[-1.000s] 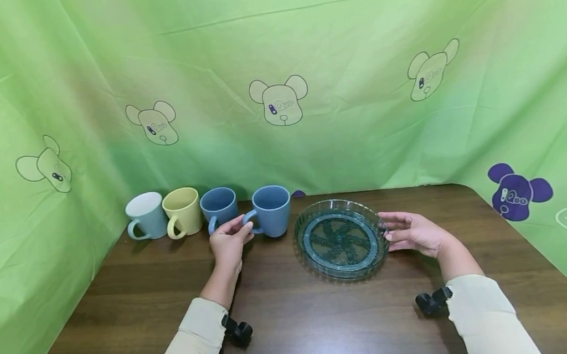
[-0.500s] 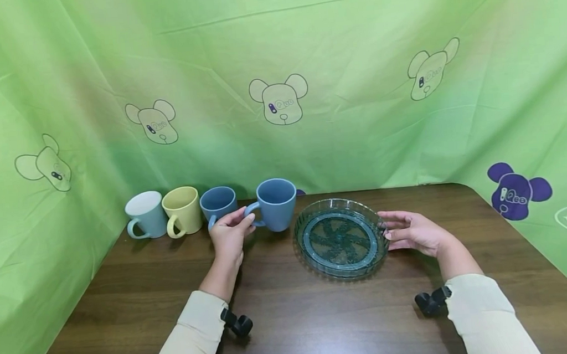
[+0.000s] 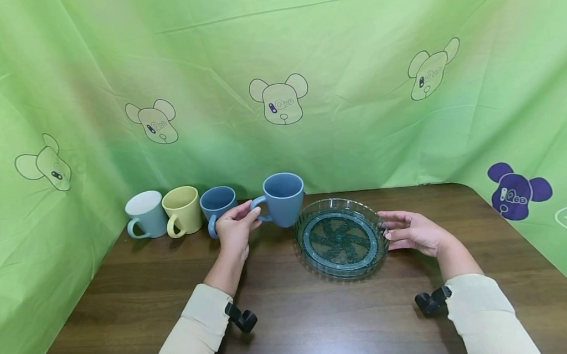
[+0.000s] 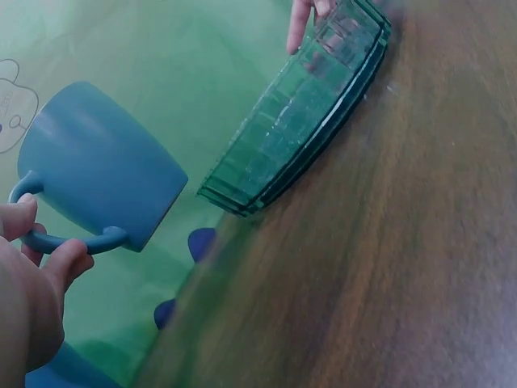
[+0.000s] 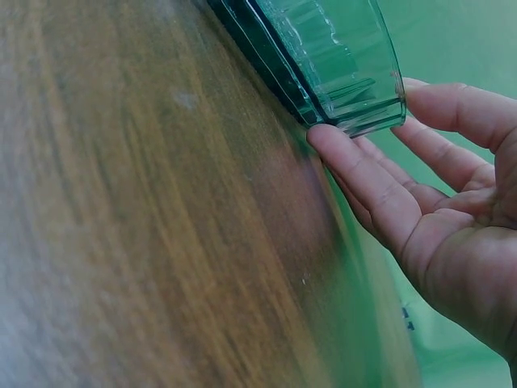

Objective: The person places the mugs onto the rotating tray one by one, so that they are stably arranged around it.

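One blue mug (image 3: pixel 285 204) is raised off the brown wooden table (image 3: pixel 285 321), just below the centre of the head view, mouth upward. We note the left hand (image 3: pixel 235 228) at its handle: thumb and fingertips pinch the loop in a narrow grip, and the left wrist view shows the mug's base apart from the tabletop. Just beyond, right of centre, we find a green glass dish (image 3: pixel 340 242) flat on the table, round, with a ribbed wall and a swirl pattern in its bottom; the held mug is near its upper-left rim. Our right hand (image 3: pixel 415 233) is at the dish's right side, fingers spread fairly wide and extended, tips touching the outside of the wall. Left of centre, we count three more mugs standing in a row: a light blue mug (image 3: pixel 151 223) with a white inside, a yellow mug (image 3: pixel 187 218), and a second blue mug (image 3: pixel 217 201), partly behind the left hand. Both forearms enter from the lower edge in cream sleeves (image 3: pixel 191 340), a black device at each wrist. We record a green cloth (image 3: pixel 272 33) with mouse-eared heads across the upper frame.
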The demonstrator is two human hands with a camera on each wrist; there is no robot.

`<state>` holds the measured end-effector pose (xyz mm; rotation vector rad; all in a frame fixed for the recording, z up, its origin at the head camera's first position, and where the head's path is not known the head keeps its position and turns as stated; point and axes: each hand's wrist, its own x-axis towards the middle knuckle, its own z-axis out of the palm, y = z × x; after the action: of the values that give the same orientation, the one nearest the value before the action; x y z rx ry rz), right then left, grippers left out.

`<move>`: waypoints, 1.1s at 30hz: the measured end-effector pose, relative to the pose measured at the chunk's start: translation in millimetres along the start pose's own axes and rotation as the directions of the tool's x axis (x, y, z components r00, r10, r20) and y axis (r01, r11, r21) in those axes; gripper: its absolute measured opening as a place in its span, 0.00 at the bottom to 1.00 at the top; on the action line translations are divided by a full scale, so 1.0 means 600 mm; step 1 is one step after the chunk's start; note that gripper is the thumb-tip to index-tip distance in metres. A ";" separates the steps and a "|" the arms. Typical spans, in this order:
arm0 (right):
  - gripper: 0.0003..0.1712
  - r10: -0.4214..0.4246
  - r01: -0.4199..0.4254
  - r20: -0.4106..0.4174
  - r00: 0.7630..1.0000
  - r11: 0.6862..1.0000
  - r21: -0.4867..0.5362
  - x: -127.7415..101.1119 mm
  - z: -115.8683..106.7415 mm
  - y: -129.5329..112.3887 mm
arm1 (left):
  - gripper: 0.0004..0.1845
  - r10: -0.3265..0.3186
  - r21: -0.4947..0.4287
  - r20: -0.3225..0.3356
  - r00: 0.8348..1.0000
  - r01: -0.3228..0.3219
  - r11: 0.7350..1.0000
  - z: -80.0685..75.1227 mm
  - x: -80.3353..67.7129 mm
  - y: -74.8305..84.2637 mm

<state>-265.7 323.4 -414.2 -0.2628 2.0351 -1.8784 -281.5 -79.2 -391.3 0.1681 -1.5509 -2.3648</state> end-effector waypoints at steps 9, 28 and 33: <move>0.42 -0.002 0.002 0.000 1.000 1.000 -0.004 0.001 -0.002 0.001 | 0.17 -0.019 -0.015 0.035 0.999 0.020 1.000 0.016 0.004 0.003; 0.41 0.017 -0.017 -0.010 1.000 1.000 0.015 -0.001 0.003 -0.003 | 0.16 -0.035 0.004 0.088 0.996 0.035 0.999 0.045 0.004 0.002; 0.40 0.009 -0.009 -0.001 1.000 1.000 0.017 -0.001 0.000 -0.001 | 0.16 -0.045 0.011 0.102 0.994 0.044 0.999 0.052 0.005 0.000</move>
<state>-265.3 323.5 -413.3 -0.2479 2.0164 -1.8901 -292.5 -52.7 -378.4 0.0862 -1.6193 -2.4368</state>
